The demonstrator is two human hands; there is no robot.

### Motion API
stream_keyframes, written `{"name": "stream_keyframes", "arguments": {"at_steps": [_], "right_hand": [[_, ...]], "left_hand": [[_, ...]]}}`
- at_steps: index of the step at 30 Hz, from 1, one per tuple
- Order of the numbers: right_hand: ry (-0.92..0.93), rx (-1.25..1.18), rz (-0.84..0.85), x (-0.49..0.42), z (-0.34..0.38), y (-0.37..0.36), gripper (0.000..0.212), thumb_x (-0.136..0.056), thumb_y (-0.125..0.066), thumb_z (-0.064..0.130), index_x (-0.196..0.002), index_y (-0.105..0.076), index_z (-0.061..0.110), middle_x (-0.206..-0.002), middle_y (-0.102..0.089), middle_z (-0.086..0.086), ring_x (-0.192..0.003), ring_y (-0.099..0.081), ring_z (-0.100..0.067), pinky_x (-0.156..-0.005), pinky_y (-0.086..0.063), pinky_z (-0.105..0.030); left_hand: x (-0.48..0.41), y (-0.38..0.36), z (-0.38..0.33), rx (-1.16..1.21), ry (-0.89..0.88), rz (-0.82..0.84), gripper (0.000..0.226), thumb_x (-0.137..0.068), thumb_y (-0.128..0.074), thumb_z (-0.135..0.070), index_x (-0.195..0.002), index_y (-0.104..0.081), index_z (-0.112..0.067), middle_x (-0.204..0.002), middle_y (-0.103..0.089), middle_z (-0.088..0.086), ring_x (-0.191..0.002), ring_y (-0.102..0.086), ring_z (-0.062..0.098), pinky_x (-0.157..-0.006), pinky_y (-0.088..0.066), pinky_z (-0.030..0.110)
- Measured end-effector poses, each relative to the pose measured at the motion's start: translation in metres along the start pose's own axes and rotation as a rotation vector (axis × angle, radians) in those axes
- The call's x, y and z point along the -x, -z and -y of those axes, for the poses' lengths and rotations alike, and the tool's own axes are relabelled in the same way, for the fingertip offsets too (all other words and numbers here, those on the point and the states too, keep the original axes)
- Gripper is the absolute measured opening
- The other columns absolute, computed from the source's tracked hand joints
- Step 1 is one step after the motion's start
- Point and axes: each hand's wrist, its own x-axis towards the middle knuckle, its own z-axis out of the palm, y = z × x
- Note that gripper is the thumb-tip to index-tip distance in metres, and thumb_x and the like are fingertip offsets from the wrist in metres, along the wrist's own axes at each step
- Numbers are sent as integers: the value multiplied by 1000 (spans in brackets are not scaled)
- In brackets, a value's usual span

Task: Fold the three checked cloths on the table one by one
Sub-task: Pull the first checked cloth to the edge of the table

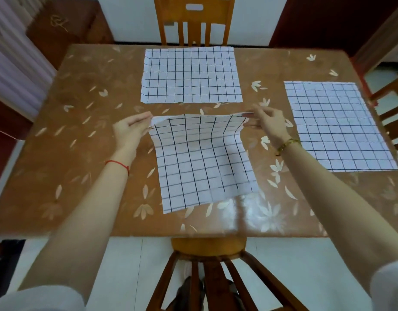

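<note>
Three white cloths with black checks are on the brown table. The near cloth lies in front of me with its far edge lifted off the table. My left hand pinches its far left corner, and my right hand pinches its far right corner. The near edge of this cloth still rests on the table. A second cloth lies flat at the far middle. The third cloth lies flat at the right.
A wooden chair stands at the table's far side. Another chair back is right below me at the near edge. More chair parts show at the right edge. A dark cabinet stands at the back left.
</note>
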Motion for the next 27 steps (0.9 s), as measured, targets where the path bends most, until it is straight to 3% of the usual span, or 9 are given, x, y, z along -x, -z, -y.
{"name": "stream_keyframes", "arguments": {"at_steps": [4,9,15,19,23,25,27], "right_hand": [[-60,52,-33,9,-20,-3,9,-89,-64,12,-88,-72,10,-86,-73,-7,-66,-73,-18,-60,-55,-23],[-178,165,-47,17,-57,-3,20,-85,-58,1,-99,-71,4,-99,-71,-12,-60,-72,-16,-75,-61,-32],[-265,187,-16,15,-84,-8,24,-87,-58,0,-111,-57,3,-100,-67,-19,-54,-70,-13,-58,-57,-22],[-298,274,-47,7,-95,-11,31,-85,-60,1,-113,-48,8,-106,-65,-18,-51,-68,-11,-51,-54,-20],[-317,371,-32,2,-116,-9,25,-81,-61,-4,-88,-46,14,-100,-66,-28,-42,-64,-10,-43,-53,-25],[-319,436,-27,1,-125,-7,20,-81,-61,-5,-82,-48,10,-95,-69,-29,-48,-67,-14,-49,-58,-29],[-324,512,-28,1,-130,-6,22,-79,-64,-3,-74,-48,11,-91,-71,-26,-67,-71,-25,-70,-62,-40]], "left_hand": [[18,0,22,7,48,-13,31,-87,-66,7,-116,-70,-2,-108,-71,3,-96,-69,6,-79,-56,14],[41,3,70,-28,158,-51,36,-84,-67,10,-111,-72,-15,-116,-66,-2,-101,-64,10,-81,-56,21],[47,4,120,-150,224,-64,46,-77,-68,13,-95,-72,-29,-118,-67,1,-111,-63,21,-97,-54,34],[46,0,137,-234,252,-71,45,-77,-69,12,-101,-73,-26,-115,-67,-2,-99,-63,13,-92,-54,28],[48,-6,153,-314,248,-48,43,-78,-68,12,-104,-73,-22,-119,-67,-5,-107,-61,12,-99,-50,28],[50,-12,155,-353,243,-50,42,-79,-68,12,-110,-73,-17,-115,-61,-10,-107,-58,12,-101,-50,30],[52,-14,156,-397,248,-53,43,-79,-68,12,-111,-74,-15,-113,-52,-13,-104,-56,10,-100,-51,33]]}}
